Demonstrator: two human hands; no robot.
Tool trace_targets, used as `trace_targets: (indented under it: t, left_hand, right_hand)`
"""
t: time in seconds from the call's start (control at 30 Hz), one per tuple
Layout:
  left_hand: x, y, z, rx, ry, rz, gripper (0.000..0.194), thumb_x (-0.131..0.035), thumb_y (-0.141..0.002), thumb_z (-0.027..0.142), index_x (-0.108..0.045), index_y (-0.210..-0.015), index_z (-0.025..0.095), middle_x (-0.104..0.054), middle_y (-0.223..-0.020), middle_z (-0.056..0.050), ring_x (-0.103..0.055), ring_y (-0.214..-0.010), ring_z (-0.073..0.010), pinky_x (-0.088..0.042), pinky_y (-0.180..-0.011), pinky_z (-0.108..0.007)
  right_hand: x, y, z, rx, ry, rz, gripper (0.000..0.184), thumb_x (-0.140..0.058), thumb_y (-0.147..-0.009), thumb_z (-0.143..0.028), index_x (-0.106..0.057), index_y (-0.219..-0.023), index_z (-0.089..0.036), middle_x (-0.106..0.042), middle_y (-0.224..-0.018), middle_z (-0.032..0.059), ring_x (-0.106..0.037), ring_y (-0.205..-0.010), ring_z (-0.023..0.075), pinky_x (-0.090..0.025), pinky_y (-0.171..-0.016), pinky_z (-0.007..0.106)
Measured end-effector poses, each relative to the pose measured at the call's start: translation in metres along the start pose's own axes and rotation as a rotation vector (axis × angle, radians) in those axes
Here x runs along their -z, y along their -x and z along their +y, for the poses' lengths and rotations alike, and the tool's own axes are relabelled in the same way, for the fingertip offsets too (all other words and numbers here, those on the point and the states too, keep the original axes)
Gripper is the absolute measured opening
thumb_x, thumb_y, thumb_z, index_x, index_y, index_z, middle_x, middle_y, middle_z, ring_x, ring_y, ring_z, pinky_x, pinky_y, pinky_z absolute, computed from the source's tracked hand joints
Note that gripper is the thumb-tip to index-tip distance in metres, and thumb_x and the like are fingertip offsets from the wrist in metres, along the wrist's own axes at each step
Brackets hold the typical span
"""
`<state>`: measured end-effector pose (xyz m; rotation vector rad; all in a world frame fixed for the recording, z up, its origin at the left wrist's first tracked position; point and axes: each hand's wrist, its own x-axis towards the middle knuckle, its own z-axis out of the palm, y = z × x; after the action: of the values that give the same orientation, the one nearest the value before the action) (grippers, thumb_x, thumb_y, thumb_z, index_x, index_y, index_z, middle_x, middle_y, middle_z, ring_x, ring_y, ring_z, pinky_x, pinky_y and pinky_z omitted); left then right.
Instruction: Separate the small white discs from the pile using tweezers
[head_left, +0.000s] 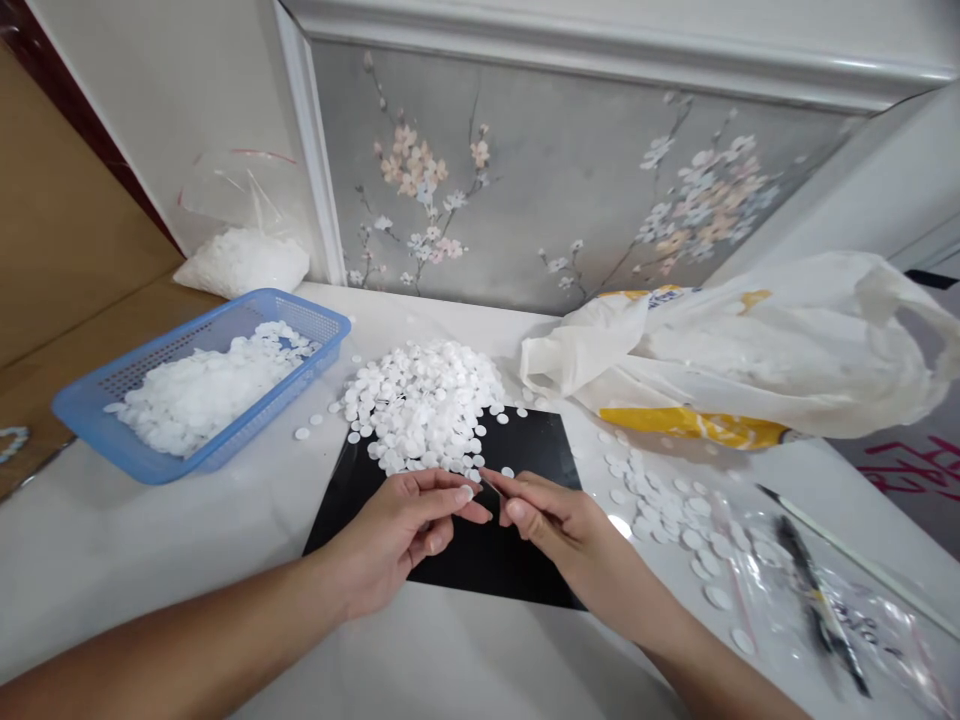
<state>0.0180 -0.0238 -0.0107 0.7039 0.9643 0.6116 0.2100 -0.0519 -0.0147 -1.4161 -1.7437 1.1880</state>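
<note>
My left hand [397, 535] is above the near part of a black sheet [465, 560], pinching a small round white disc [466, 493] at the fingertips. Just to its right, my right hand [566, 525] is closed in a pinch, its fingertips nearly meeting the left ones. A thin edge of something shows at the right fingertips, too small to make out. Beyond both hands, a heap of white discs [427, 400] covers the far part of the sheet and spills onto the white table [150, 590].
At left stands a blue plastic basket [82, 400] holding many discs, with a clear bag of white pieces [244, 262] behind it. A white and yellow plastic bag [750, 350] lies at right. Nearer are scattered discs [660, 510], a black pen [821, 600] and clear bags [892, 640].
</note>
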Motion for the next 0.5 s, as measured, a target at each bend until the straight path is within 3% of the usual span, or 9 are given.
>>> trace_targets:
  t: [0.13,0.5]
  left_hand:
    - [0.0006,0.0004,-0.0003,0.005,-0.025,-0.012,0.019,-0.069,-0.074,0.029,-0.066,-0.086,0.015,-0.071,-0.083,-0.007,-0.036,-0.047,-0.003,-0.024,-0.047,-0.02]
    - [-0.0031,0.0006,0.001,-0.021,-0.107,0.013,0.024,-0.07,-0.072,0.031,-0.063,-0.083,0.012,-0.07,-0.078,-0.008,-0.036,-0.045,-0.0029,-0.023,-0.047,-0.021]
  right_hand:
    - [-0.0043,0.0035,0.0013,0.053,0.226,0.087,0.041,-0.04,-0.094,-0.04,-0.058,-0.128,-0.024,-0.053,-0.08,0.0037,-0.054,-0.067,0.017,-0.047,-0.063,0.03]
    - [-0.0083,0.0064,0.0014,0.312,0.591,0.139,0.04,-0.033,-0.097,-0.03,-0.058,-0.126,-0.019,-0.061,-0.086,0.01,-0.061,-0.08,0.0217,-0.054,-0.066,0.034]
